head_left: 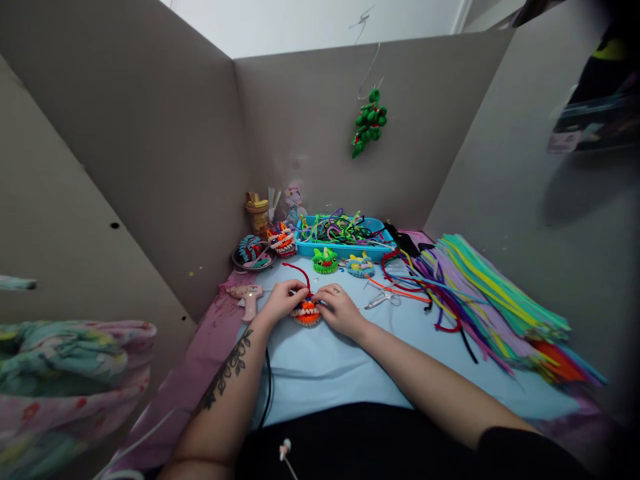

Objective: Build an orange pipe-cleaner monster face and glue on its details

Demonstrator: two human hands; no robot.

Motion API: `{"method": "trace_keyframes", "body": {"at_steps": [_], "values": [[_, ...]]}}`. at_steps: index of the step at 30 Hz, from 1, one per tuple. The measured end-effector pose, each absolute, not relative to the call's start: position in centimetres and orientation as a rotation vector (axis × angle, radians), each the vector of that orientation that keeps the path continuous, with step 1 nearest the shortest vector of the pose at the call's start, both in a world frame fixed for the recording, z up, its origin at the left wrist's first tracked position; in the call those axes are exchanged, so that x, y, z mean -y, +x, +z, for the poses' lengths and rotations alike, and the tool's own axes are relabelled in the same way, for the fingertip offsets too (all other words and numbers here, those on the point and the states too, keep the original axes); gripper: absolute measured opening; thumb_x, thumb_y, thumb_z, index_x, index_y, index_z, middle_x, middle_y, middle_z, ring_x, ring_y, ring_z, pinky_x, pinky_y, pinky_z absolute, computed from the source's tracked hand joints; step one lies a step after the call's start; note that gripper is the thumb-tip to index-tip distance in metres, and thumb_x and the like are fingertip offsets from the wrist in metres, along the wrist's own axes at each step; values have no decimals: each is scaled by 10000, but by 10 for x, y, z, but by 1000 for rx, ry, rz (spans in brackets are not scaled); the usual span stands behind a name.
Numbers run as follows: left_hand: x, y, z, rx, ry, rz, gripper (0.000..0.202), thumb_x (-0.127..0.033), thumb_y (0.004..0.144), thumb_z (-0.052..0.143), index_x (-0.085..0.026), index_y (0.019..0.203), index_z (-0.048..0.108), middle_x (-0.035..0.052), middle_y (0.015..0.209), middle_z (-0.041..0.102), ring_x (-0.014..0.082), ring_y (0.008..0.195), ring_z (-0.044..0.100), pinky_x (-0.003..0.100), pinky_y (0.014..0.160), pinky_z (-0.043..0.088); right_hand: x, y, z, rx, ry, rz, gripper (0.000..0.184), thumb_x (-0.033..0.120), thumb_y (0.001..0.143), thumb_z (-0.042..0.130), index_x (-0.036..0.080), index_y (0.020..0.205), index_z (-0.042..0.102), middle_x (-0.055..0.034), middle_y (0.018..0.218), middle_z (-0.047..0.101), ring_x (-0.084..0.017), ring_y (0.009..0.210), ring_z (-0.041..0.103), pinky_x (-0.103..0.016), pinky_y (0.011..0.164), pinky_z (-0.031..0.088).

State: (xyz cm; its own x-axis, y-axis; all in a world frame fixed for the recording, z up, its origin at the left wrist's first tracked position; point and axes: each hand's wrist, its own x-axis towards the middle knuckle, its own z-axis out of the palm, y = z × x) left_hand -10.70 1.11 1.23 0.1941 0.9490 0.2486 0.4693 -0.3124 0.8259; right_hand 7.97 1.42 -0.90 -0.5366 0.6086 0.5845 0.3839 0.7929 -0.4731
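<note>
A small orange pipe-cleaner figure (307,312) with white, tooth-like rows and a grey lower edge sits on the blue cloth between my hands. My left hand (284,298) is closed at its upper left, fingertips pinched near a red pipe cleaner (300,269) that curves up and away. On the other side, my right hand (340,308) grips the figure's upper right with bent fingers. Some blue shows at the top, partly covered by fingertips. Just beyond lie a green pipe-cleaner face (325,261) and a light blue and yellow one (360,265).
A pink glue gun (249,299) lies left, scissors (384,299) right. Behind stands a blue tray (345,251) of pipe-cleaner scraps, beside a dark bowl (253,263). Bundled pipe cleaners (480,293) cover the right side. Grey panels (310,127) enclose the table; a green ornament (370,123) hangs at the back.
</note>
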Motion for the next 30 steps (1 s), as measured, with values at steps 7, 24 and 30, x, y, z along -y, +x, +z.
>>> {"method": "trace_keyframes", "body": {"at_steps": [7,24,30], "values": [[-12,-110,11,-1280,1854,1021,221,-314,775,494,-136,781,624,24,742,639,141,695,583,213,607,459,-17,79,-8,2286,-767,295,259,96,782,484,214,981,602,-78,963,546,-229,942,434,-393,820,380],[-3,-124,13,-1394,2103,945,178,-251,774,495,-167,804,648,44,808,669,167,783,595,258,715,459,-16,75,-4,2404,-855,206,296,96,781,485,228,1025,587,-67,992,511,-212,960,404,-343,818,350],[-1,-125,14,-1380,2112,946,180,-234,777,487,-166,824,647,45,834,672,165,801,594,259,734,457,-14,75,1,2455,-857,149,315,100,771,495,229,1044,587,-79,1000,498,-219,974,397,-346,818,339]]}}
